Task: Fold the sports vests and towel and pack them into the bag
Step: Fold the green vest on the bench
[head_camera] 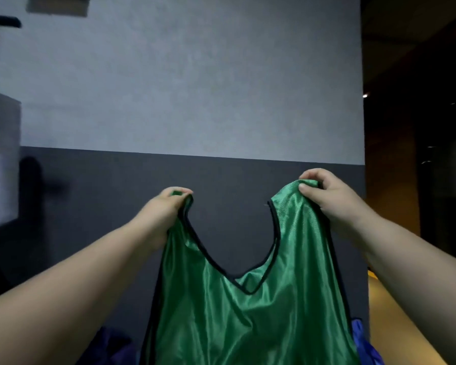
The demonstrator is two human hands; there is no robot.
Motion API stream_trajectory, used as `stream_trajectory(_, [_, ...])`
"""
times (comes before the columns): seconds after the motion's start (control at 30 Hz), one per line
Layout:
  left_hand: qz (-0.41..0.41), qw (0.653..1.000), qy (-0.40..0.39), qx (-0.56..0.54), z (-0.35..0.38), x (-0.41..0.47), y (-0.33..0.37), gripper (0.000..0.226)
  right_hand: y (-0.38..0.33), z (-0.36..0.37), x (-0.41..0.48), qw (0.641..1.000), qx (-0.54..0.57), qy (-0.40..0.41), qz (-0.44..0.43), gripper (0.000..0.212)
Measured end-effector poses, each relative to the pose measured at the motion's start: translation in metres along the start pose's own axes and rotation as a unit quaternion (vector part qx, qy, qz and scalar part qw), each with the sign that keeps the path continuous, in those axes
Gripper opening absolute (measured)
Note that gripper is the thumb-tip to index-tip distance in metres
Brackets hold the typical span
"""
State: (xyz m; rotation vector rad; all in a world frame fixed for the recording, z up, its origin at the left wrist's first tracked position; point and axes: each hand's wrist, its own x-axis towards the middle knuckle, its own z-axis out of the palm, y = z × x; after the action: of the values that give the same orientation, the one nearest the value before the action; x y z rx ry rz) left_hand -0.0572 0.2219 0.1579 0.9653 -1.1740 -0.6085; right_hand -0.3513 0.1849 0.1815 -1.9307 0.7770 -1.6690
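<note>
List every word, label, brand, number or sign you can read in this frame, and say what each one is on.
None can be read.
Green vest, held up by the left hand and right hand: plain shiny fabric with black trim, no print or number on the side shown.
Wall: bare, no sign.
Dark panel at top left: too blurred to tell.
Blue fabric: no visible marking.

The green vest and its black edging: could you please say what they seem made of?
The green vest looks like thin glossy synthetic, probably polyester: soft sheen streaks, fine ribbed weave near one strap. Its black edging looks like matte fabric binding.
</note>
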Motion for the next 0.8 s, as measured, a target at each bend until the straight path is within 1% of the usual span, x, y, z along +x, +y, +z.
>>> stream_trajectory(0.03, [0.001, 1.0, -0.014, 0.006, 0.01, -0.004, -0.003, 0.011, -0.001, 0.006, -0.004, 1.0, 0.018, -0.015, 0.003, 0.019])
stream_trajectory(0.07, [0.003, 0.999, -0.033, 0.018, 0.019, -0.008, -0.006, 0.018, -0.002, 0.013, -0.007, 0.999, 0.03, -0.027, 0.007, 0.019])
stream_trajectory(0.13, [0.002, 0.997, -0.072, 0.035, 0.034, -0.015, -0.012, 0.048, -0.003, 0.025, -0.013, 0.998, 0.041, -0.045, 0.012, 0.02])
stream_trajectory(0.17, [-0.005, 0.995, -0.094, 0.033, 0.041, -0.019, -0.013, 0.057, -0.002, 0.03, -0.016, 0.998, 0.045, -0.05, 0.013, 0.019])
stream_trajectory(0.2, [-0.013, 0.992, -0.122, 0.021, 0.047, -0.022, -0.014, 0.056, -0.002, 0.036, -0.018, 0.997, 0.047, -0.053, 0.015, 0.018])
stream_trajectory(0.3, [-0.026, 0.977, -0.213, -0.004, 0.058, -0.029, -0.014, 0.03, 0.001, 0.049, -0.022, 0.997, 0.05, -0.058, 0.023, 0.016])
stream_trajectory(0.37, [-0.041, 0.966, -0.253, -0.014, 0.06, -0.03, -0.013, 0.023, 0.003, 0.053, -0.023, 0.996, 0.052, -0.066, 0.027, 0.015])
stream_trajectory(0.43, [-0.053, 0.963, -0.262, -0.023, 0.058, -0.03, -0.013, 0.011, 0.004, 0.052, -0.023, 0.994, 0.056, -0.083, 0.035, 0.014])
stream_trajectory(0.5, [-0.062, 0.963, -0.26, -0.04, 0.055, -0.026, -0.013, 0.012, 0.005, 0.049, -0.023, 0.992, 0.055, -0.101, 0.042, 0.012])
stream_trajectory(0.63, [-0.045, 0.963, -0.263, -0.042, 0.049, -0.022, -0.012, 0.015, 0.007, 0.039, -0.022, 0.993, -0.018, -0.106, 0.056, 0.006])
stream_trajectory(0.7, [-0.036, 0.965, -0.259, -0.022, 0.047, -0.02, -0.012, 0.015, 0.008, 0.038, -0.021, 0.991, -0.02, -0.107, 0.077, 0.01])
stream_trajectory(0.8, [-0.026, 0.963, -0.268, -0.006, 0.046, -0.018, -0.012, 0.014, 0.009, 0.04, -0.022, 0.987, 0.037, -0.106, 0.117, 0.022])
